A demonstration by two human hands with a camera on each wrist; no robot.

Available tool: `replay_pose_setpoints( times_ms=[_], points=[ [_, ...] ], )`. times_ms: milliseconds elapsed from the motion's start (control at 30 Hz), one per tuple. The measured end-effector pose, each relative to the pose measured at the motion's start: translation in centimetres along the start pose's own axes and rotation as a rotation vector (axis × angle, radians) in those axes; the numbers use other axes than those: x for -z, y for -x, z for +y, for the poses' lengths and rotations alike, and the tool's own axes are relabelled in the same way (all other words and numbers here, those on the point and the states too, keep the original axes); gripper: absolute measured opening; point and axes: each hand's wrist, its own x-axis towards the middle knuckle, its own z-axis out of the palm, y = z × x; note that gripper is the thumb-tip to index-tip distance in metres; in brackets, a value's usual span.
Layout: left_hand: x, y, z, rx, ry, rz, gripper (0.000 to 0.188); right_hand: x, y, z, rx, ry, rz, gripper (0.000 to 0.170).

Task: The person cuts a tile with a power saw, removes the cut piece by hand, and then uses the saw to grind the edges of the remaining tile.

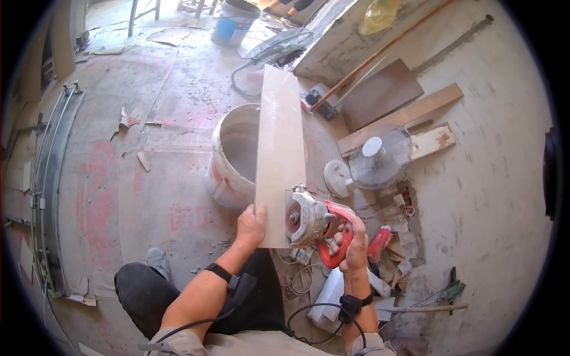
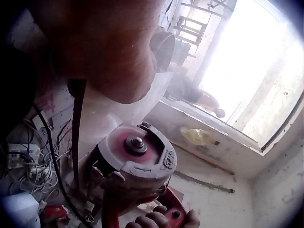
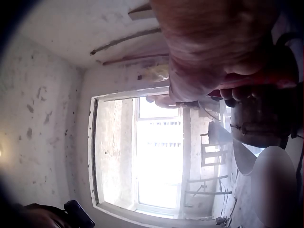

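Observation:
A long beige tile strip (image 1: 279,148) lies across the rim of a large white bucket (image 1: 222,157), its near end toward the person. My left hand (image 1: 252,225) grips the strip's left edge near that end; some fingers are hidden beneath it. In my right hand (image 1: 354,243) is the red loop handle of a handheld tile cutter (image 1: 309,216). The cutter's round disc (image 2: 128,145) stands at the strip's right edge, across from the left hand. A dusty guard (image 2: 164,159) covers part of the disc.
To the right stands a white fan (image 1: 380,157) before leaning boards (image 1: 409,118). Coiled cables (image 1: 300,276) lie below the cutter. A metal rail frame (image 1: 53,190) is on the left floor. Farther off are a floor fan (image 1: 279,47) and a blue bucket (image 1: 234,26).

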Motion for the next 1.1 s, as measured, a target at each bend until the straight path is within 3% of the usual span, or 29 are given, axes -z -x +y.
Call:
replay_pose_setpoints(
  times_ms=[1100],
  points=[
    [0.2,-0.9,0.7,0.02,0.027,-0.012,0.039,0.6,1.2,-0.6,-0.051,0.013,-0.004,0.05]
  ],
)
